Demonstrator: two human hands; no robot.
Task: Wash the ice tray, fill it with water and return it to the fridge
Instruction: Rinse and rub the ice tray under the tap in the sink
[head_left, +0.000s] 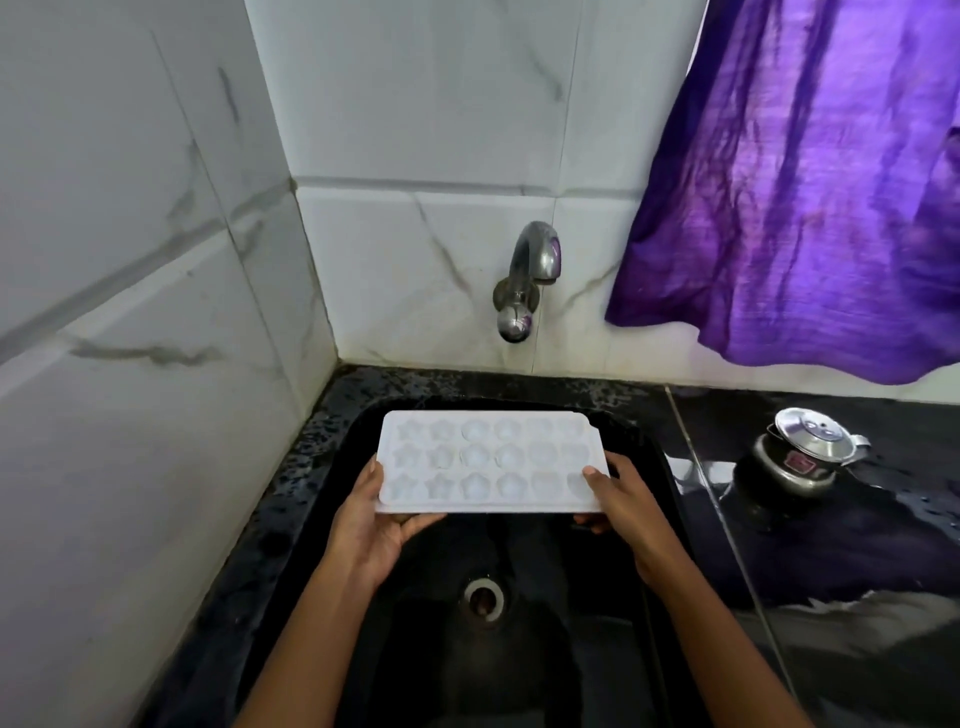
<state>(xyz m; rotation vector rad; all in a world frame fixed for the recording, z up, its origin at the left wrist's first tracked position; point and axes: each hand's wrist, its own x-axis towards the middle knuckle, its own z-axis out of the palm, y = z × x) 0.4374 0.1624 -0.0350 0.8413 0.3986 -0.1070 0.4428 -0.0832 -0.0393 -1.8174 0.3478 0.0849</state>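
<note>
Now the ice tray (491, 460) is held over the sink (426, 649).

Home kitchen — sink (644, 467), tap (524, 280).

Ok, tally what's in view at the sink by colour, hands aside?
White: 1, ice tray
Steel: 2, tap and lidded pot
Purple: 1, cloth
Black: 1, sink
Total: 5

Beneath the ice tray (491, 460), the fingers of the left hand (366, 525) and right hand (626, 512) are mostly hidden. Right of the ice tray, the pot (779, 483) bears a red label (795, 461) too small to read.
</note>
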